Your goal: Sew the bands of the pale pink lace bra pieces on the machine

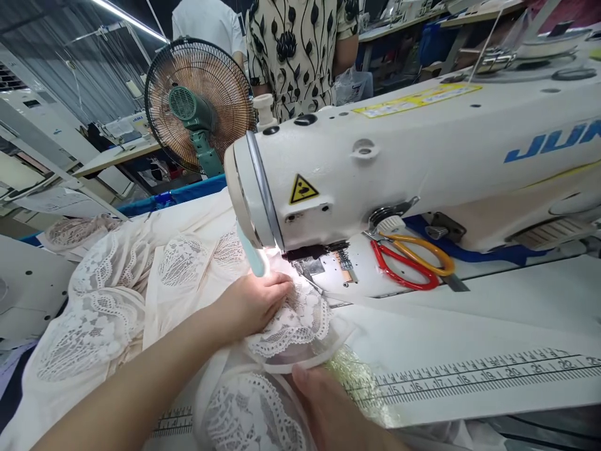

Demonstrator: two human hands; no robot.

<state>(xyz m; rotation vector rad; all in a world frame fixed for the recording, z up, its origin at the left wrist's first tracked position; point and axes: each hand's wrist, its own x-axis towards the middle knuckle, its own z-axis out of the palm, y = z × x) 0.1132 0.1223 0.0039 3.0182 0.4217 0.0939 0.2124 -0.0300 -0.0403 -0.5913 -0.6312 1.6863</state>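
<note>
A white lace bra [300, 322] lies partly under the head of the sewing machine [323, 181]. My left hand [256, 304] presses on its lace close beside the lit needle area, fingers together and bent onto the cloth. Lower down, my right hand [323, 401] pinches the cup's sheer edge, thumb on top and the other fingers hidden below. Another lace cup [253, 410] hangs toward me, between my two arms. The needle itself is hard to make out behind the machine head and my fingers.
More lace bras [103, 313] are heaped at left. Scissors with red and orange handles [413, 266] lie under the machine arm. Pale thread scraps [359, 379] sit by a printed ruler scale [451, 379]. Beyond stand a fan [197, 106] and two people [295, 56].
</note>
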